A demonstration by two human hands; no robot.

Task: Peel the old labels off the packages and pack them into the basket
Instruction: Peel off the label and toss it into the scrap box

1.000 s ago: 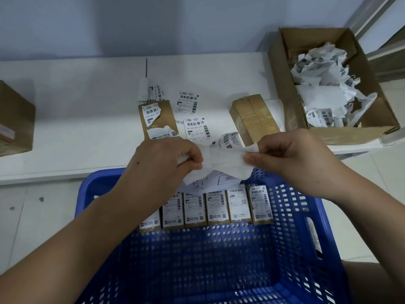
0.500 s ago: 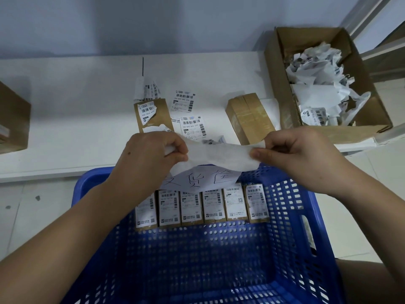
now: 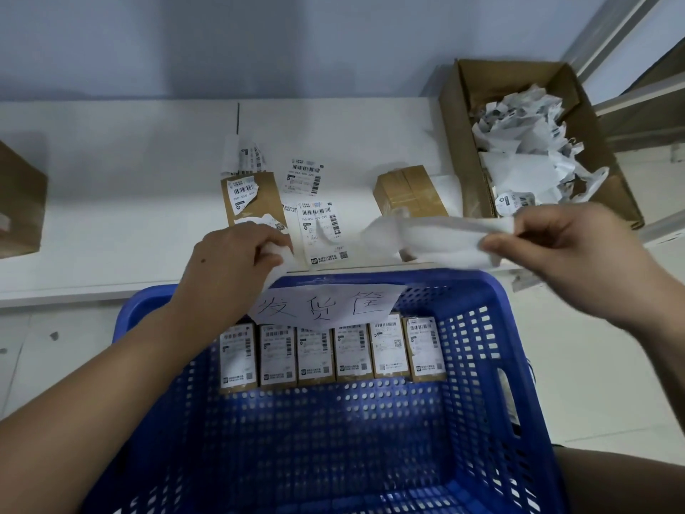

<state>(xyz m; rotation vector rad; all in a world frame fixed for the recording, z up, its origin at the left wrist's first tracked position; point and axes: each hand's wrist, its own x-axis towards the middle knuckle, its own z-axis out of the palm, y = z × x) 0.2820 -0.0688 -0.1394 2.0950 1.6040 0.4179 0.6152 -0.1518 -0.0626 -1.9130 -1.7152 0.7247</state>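
The right hand (image 3: 567,254) pinches a white label strip (image 3: 433,237) (blurred); the left hand (image 3: 230,265) grips a scrap (image 3: 281,254), just beyond it a package (image 3: 255,200), below both the basket (image 3: 478,328).

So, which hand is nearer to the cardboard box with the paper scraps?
Right. The right hand is just in front of the cardboard box; the left hand is far to its left.

The brown box (image 3: 20,202) is cut off at left (the white paper (image 3: 426,239) blurs).
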